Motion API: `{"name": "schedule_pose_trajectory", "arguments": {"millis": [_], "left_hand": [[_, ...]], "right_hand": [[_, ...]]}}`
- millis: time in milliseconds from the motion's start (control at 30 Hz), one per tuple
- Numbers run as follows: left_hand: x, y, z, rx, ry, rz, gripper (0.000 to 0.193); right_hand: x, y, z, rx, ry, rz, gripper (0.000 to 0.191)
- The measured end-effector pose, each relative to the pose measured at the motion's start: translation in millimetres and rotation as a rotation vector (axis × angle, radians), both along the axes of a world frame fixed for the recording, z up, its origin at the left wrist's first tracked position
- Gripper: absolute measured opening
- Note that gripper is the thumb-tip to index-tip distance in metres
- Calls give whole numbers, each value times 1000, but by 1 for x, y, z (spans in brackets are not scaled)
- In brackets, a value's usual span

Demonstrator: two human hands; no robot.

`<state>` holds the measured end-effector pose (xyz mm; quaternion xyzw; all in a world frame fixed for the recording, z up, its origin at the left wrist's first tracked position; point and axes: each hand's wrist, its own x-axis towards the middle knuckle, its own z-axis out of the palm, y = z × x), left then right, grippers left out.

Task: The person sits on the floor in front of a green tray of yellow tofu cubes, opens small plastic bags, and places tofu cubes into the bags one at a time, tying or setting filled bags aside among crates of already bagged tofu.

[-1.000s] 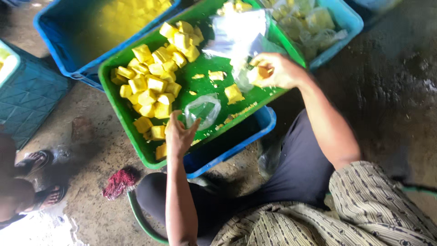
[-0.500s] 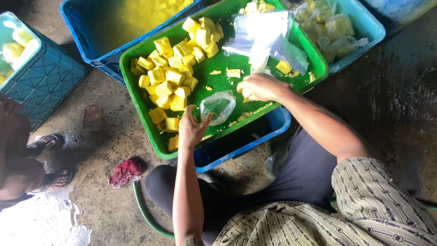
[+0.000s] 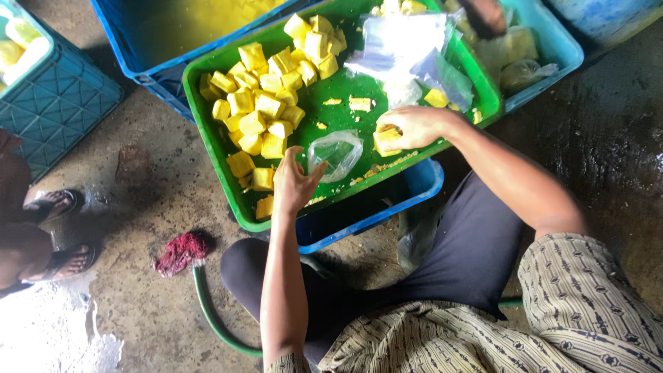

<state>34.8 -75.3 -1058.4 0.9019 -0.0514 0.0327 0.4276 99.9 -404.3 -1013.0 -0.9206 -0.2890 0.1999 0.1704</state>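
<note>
Wet concrete floor [image 3: 145, 297] is spreading under everything, with a green hose [image 3: 210, 318] curling beside a red rag [image 3: 181, 250] near the person's knee. Just beyond the lap, a green tray [image 3: 214, 148] is resting on top of a blue crate [image 3: 387, 207]. The left hand [image 3: 293, 185] is lying at the tray's near edge, its fingers pinching the rim of a small clear plastic bag [image 3: 336, 153] and holding it against the tray floor. To the right, the right hand [image 3: 413, 126] is closing its fingers on a yellow cube [image 3: 387, 141], just beside the bag. A heap of yellow cubes [image 3: 273, 103] is filling the tray's left half, and loose crumbs are lying on the bare green between the heap and the hands. Farther back, a stack of clear plastic bags [image 3: 404, 52] is sitting on the tray's far right corner. Behind that, a turquoise crate [image 3: 559, 48] is holding filled bags, with another person's hand at its top edge. At far left, a teal crate [image 3: 59, 110] is standing beside a sandalled foot [image 3: 59, 204], and a dark blue crate [image 3: 148, 41] of yellow liquid is lying beyond the tray.
</note>
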Motion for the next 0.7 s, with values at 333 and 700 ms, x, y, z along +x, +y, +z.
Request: {"name": "schedule_pose_trajectory", "arguments": {"millis": [333, 700], "left_hand": [[2, 1, -3, 6, 43, -9, 65], [0, -1, -8, -135, 94, -11, 47]], "right_hand": [[-18, 28, 20, -108, 12, 26, 76], [7, 1, -1, 246, 317, -101, 49]]}}
